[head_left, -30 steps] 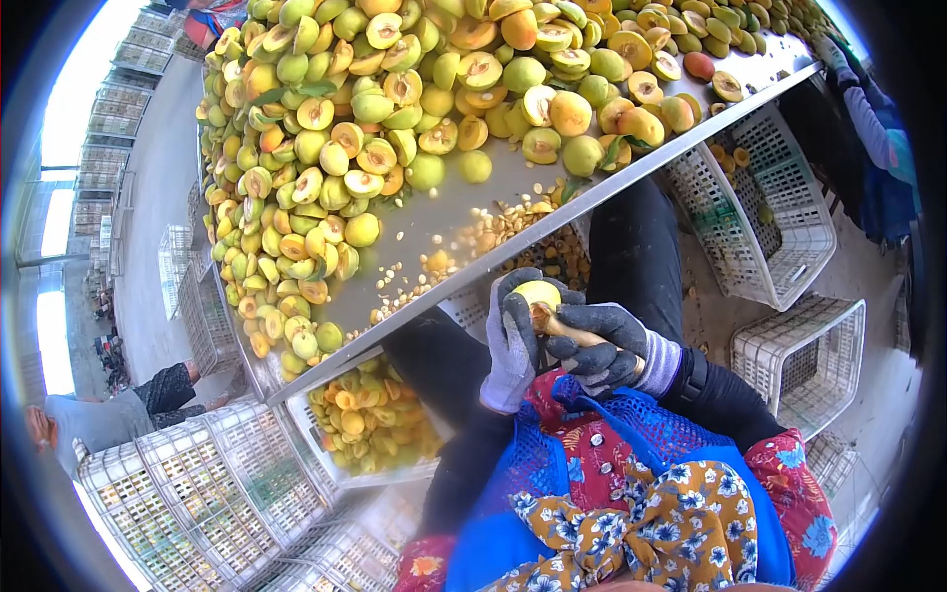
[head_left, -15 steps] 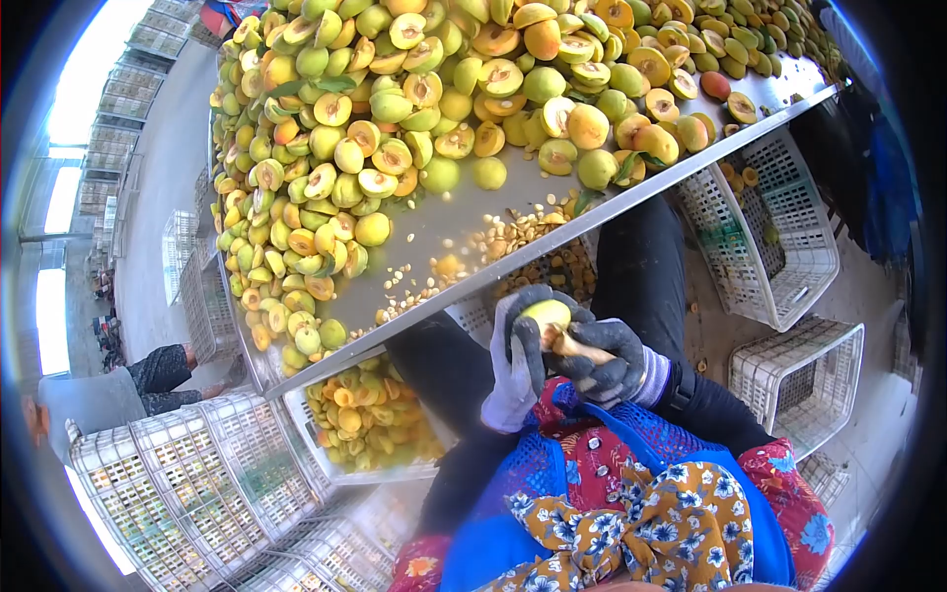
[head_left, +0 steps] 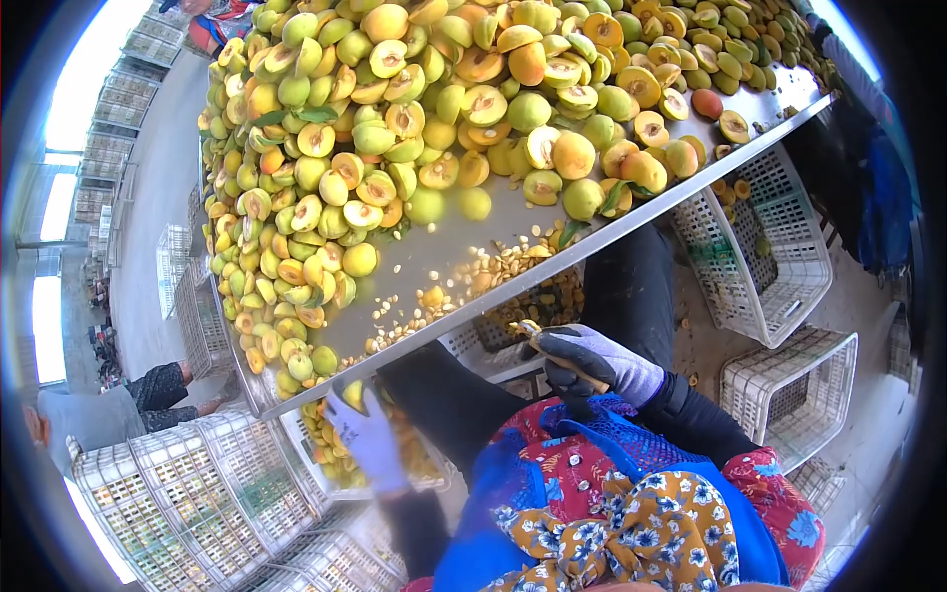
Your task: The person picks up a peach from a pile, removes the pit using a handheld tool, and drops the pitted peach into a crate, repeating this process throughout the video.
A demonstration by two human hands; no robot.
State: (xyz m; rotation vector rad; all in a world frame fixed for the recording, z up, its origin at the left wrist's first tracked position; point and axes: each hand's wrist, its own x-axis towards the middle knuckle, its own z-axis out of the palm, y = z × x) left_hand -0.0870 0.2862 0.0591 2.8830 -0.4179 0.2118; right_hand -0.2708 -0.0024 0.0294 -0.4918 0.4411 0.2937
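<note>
My left hand [head_left: 367, 432], in a grey and lilac glove and blurred by motion, is over a white crate [head_left: 347, 490] of apricot halves. A yellow-green apricot half [head_left: 352, 395] shows between its thumb and fingers. In front of my chest, my right hand [head_left: 598, 361], gloved the same way, is closed around a pitting tool with a light wooden handle [head_left: 580, 372]. The tool's tip [head_left: 525, 328] points left, and a yellowish bit shows on it. Whole and halved apricots [head_left: 375, 187] are piled on the metal table [head_left: 395, 259] ahead.
Loose pits [head_left: 483, 271] lie along the table's raised edge [head_left: 552, 259]. A crate of pits [head_left: 543, 301] stands below it, between my legs. Other white crates stand at right [head_left: 755, 247] and lower left [head_left: 197, 474]. At far left is another person [head_left: 99, 409].
My hands, together on an apricot before, are now apart. The left has moved left and down to the crate with an apricot half. The right keeps the pitting tool, its tip now pointing left.
</note>
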